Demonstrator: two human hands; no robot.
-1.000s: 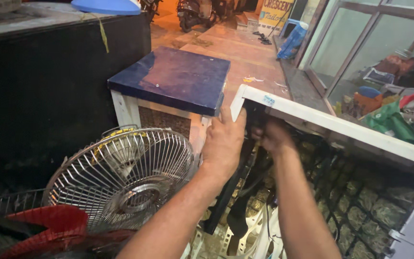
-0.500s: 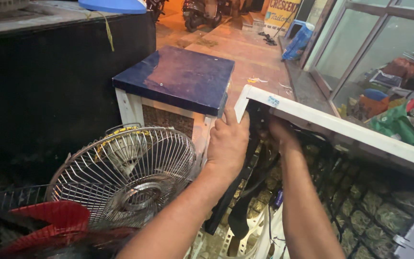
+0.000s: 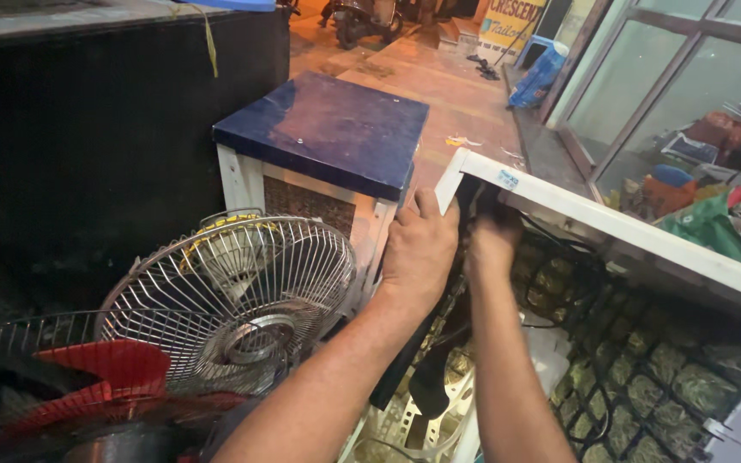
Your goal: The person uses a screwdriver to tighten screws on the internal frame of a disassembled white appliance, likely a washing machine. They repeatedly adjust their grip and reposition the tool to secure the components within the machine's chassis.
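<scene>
My left hand (image 3: 420, 247) grips the near corner of a white cooler casing (image 3: 593, 219), thumb against its rim. My right hand (image 3: 490, 243) reaches just inside that corner, fingers curled around something dark that I cannot make out. Below my hands a black bar (image 3: 400, 373) runs down into the casing over white plastic parts (image 3: 452, 403). The casing's inner wall is a black grid over greenish padding (image 3: 645, 377).
A second cooler with a dark blue top (image 3: 328, 129) stands just behind. A wire fan guard (image 3: 233, 296) and a red fan blade (image 3: 96, 369) lie at the lower left. A black counter (image 3: 87, 146) is on the left, glass panels (image 3: 645, 77) on the right.
Both hands have stayed at the casing corner. The view has shifted slightly, so the scene sits a little lower and to the right.
</scene>
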